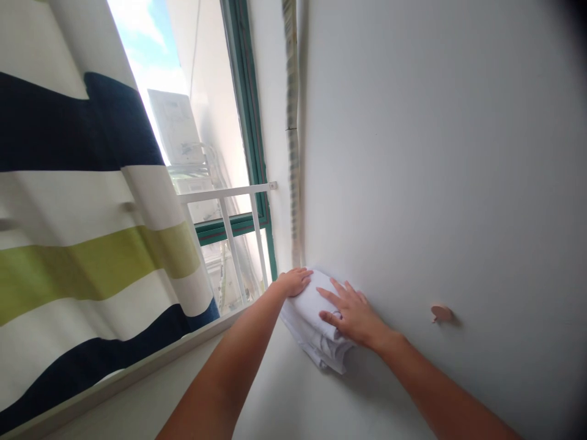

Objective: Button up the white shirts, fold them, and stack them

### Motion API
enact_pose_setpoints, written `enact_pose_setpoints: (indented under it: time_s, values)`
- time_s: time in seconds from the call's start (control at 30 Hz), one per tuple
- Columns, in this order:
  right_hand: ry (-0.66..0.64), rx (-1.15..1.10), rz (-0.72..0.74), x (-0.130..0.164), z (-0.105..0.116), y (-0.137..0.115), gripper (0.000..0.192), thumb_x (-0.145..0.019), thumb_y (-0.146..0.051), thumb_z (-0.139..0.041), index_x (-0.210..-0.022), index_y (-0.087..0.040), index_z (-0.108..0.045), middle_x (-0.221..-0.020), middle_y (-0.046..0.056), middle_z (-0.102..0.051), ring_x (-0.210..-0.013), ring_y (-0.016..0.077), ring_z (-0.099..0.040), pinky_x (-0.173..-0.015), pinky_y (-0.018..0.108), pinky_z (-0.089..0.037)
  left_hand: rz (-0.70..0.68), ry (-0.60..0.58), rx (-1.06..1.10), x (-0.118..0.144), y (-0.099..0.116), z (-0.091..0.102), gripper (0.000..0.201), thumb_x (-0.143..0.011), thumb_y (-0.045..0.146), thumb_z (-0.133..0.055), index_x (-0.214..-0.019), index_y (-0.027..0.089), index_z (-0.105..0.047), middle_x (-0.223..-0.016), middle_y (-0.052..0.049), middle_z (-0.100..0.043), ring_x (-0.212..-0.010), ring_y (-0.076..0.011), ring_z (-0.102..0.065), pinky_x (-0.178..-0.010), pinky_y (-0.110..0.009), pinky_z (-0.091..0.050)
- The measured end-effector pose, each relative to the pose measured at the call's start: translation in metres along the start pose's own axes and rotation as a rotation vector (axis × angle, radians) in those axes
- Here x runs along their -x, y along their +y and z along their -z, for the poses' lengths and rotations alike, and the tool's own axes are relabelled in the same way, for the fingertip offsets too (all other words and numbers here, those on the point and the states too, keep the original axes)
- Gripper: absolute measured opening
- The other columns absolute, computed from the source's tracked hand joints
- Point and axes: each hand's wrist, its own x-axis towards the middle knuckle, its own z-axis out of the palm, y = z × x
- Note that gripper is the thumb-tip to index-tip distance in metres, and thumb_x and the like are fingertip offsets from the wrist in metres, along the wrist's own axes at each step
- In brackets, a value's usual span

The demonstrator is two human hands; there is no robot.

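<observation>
A folded white cloth [310,318] is pressed flat against the pale wall [435,171], low and just right of the window corner. My left hand [293,282] lies on the cloth's upper left edge, fingers together and flat. On the cloth's right side rests my right hand [349,313], fingers spread, palm against the fabric. Both forearms reach up from the bottom of the view. The cloth's lower folds hang out below my right hand.
A window [220,183] with a green frame and a white rail [224,194] is to the left. A curtain [77,244] striped navy, white and green hangs at far left. A cable conduit [292,134] runs up the wall corner. A small round hook [441,312] sticks out at right.
</observation>
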Motion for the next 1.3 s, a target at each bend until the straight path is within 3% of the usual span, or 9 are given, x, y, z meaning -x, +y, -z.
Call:
enact_pose_setpoints:
  time_s: [0.1, 0.23, 0.43, 0.57, 0.7, 0.87, 1.1, 1.3]
  values:
    - [-0.124, -0.007, -0.065, -0.004, -0.036, 0.012, 0.072, -0.092, -0.078, -0.029, -0.154, -0.042, -0.035, -0.165, 0.007, -0.028, -0.149, 0.0425, -0.026, -0.115, 0.067, -0.022, 0.016, -0.017, 0.014, 0.005, -0.005, -0.009, 0.045, -0.096, 0.038, -0.060, -0.137, 0.020, -0.054, -0.145, -0.013, -0.051, -0.128, -0.0299, -0.053, -0.106, -0.056, -0.045]
    - [-0.036, 0.008, -0.068, 0.005, -0.064, 0.024, 0.068, -0.094, -0.076, -0.027, -0.154, -0.044, -0.035, -0.164, 0.004, -0.032, -0.149, 0.0381, -0.028, -0.118, 0.065, -0.020, 0.034, -0.028, 0.038, 0.005, -0.008, -0.021, 0.044, -0.096, 0.038, -0.060, -0.137, 0.021, -0.054, -0.147, -0.013, -0.049, -0.129, -0.0298, -0.052, -0.107, -0.056, -0.044]
    - [0.060, 0.042, -0.081, 0.011, -0.078, 0.019, 0.065, -0.096, -0.072, -0.030, -0.153, -0.044, -0.035, -0.163, 0.002, -0.033, -0.149, 0.0361, -0.029, -0.117, 0.065, -0.024, 0.047, -0.009, 0.087, 0.004, -0.013, -0.026, 0.039, -0.097, 0.036, -0.059, -0.132, 0.021, -0.058, -0.140, -0.012, -0.055, -0.120, -0.0266, -0.058, -0.102, -0.051, -0.050]
    - [0.000, -0.016, -0.096, 0.009, -0.068, 0.018, 0.067, -0.095, -0.075, -0.027, -0.153, -0.043, -0.037, -0.163, 0.002, -0.033, -0.151, 0.0354, -0.027, -0.119, 0.065, -0.021, 0.061, 0.008, 0.106, 0.003, -0.013, -0.023, 0.038, -0.097, 0.037, -0.059, -0.132, 0.020, -0.058, -0.139, -0.012, -0.056, -0.120, -0.0265, -0.058, -0.101, -0.050, -0.050]
    - [-0.025, -0.025, -0.054, 0.008, -0.036, 0.014, 0.072, -0.093, -0.078, -0.028, -0.153, -0.040, -0.039, -0.164, 0.004, -0.032, -0.151, 0.0374, -0.024, -0.119, 0.067, -0.016, 0.094, 0.047, 0.112, 0.004, -0.013, -0.015, 0.049, -0.096, 0.041, -0.059, -0.140, 0.021, -0.052, -0.151, -0.013, -0.046, -0.136, -0.0324, -0.046, -0.113, -0.060, -0.036]
    - [0.103, 0.053, 0.034, 0.020, -0.008, -0.002, 0.069, -0.093, -0.075, -0.034, -0.151, -0.039, -0.042, -0.163, 0.003, -0.034, -0.152, 0.0356, -0.022, -0.120, 0.067, -0.014, 0.131, 0.116, 0.120, 0.016, -0.013, 0.002, 0.047, -0.105, 0.049, -0.027, -0.144, 0.036, -0.050, -0.162, -0.002, -0.036, -0.153, -0.0324, -0.019, -0.118, -0.070, -0.012]
    - [0.205, 0.046, 0.100, 0.052, -0.022, 0.000, 0.060, -0.098, -0.063, -0.039, -0.151, -0.035, -0.042, -0.162, 0.005, -0.034, -0.152, 0.0332, -0.023, -0.119, 0.066, -0.019, 0.088, 0.184, 0.117, 0.070, 0.002, 0.021, 0.049, -0.104, 0.040, -0.023, -0.149, 0.040, -0.042, -0.165, 0.005, -0.030, -0.156, -0.0251, -0.013, -0.121, -0.065, -0.006]
    - [0.312, 0.039, 0.177, 0.117, -0.053, -0.021, 0.053, -0.099, -0.048, -0.048, -0.150, -0.031, -0.045, -0.160, 0.005, -0.038, -0.151, 0.0322, -0.026, -0.120, 0.063, -0.024, 0.116, 0.218, 0.139, 0.168, 0.019, 0.033, 0.053, -0.105, 0.046, -0.015, -0.148, 0.038, -0.046, -0.164, 0.006, -0.031, -0.156, -0.0242, -0.013, -0.122, -0.062, -0.013]
